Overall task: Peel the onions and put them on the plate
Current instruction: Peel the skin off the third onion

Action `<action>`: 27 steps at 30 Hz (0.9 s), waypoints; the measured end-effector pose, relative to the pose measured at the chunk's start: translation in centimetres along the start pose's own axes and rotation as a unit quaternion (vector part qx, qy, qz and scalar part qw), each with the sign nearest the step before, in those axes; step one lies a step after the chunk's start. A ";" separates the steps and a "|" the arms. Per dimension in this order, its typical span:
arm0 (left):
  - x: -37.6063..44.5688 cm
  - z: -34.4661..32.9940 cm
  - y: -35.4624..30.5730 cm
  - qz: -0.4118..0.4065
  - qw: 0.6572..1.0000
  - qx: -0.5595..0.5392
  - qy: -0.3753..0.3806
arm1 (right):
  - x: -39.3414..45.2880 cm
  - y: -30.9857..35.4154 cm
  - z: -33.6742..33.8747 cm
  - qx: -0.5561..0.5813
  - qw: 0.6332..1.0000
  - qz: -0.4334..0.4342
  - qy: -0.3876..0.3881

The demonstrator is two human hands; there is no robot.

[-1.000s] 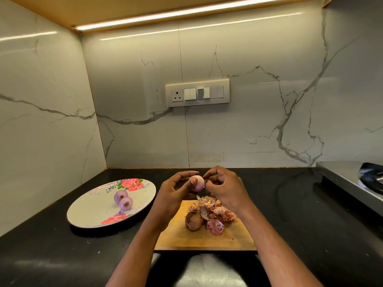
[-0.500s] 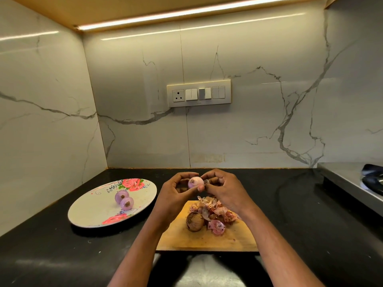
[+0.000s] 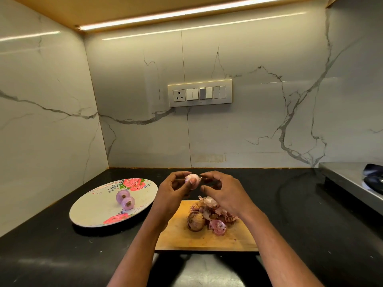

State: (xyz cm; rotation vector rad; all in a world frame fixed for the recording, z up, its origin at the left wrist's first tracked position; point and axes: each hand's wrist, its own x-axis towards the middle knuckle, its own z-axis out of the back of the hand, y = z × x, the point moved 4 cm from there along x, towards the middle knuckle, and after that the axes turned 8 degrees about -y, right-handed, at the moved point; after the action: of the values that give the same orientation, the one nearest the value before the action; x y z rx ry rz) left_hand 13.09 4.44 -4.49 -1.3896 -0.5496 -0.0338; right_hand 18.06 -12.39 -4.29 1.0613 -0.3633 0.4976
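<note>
Home kitchen: black counter (image 3: 62,255), marble backsplash (image 3: 259,131), probably a stove (image 3: 352,183).

Kitchen corner, worktop level.
- Back wall (image 3: 248,121): white marble-look panels with grey veining, 12 o'clock; vertical panel joint left of centre.
- Side wall (image 3: 45,121): same finish, 9 o'clock, meeting the back wall in a corner.
- Switch plate (image 3: 200,93): cream, on the back wall at 12 o'clock; one socket, several rocker switches.
- Light strip (image 3: 186,13): warm, lit, under a wooden overhang (image 3: 103,9) at 12 o'clock.
- Countertop (image 3: 62,255): glossy black stone, 6 o'clock.
- Steel stove edge (image 3: 352,183): 3 o'clock.
</note>
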 end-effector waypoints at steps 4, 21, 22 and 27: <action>0.1 -0.3 0.2 0.012 1.000 0.001 0.023 | 0.0 0.3 0.3 0.048 0.999 0.000 -0.003; -0.2 -0.8 0.0 0.064 0.994 -0.080 0.047 | -0.2 1.4 -0.2 0.068 0.990 0.015 -0.119; -0.2 -0.9 0.0 0.073 0.991 -0.102 0.049 | -0.2 1.3 -0.3 0.104 0.988 -0.003 -0.118; -0.3 -0.7 -0.5 0.093 0.978 -0.181 0.040 | -0.3 1.9 -1.0 0.266 0.955 -0.083 -0.098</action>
State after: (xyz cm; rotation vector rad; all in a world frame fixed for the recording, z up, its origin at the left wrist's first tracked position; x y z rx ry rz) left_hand 12.93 3.58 -4.16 -1.7819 -0.3547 -0.0389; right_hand 16.80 -10.77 -3.46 1.6583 -0.3161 0.3455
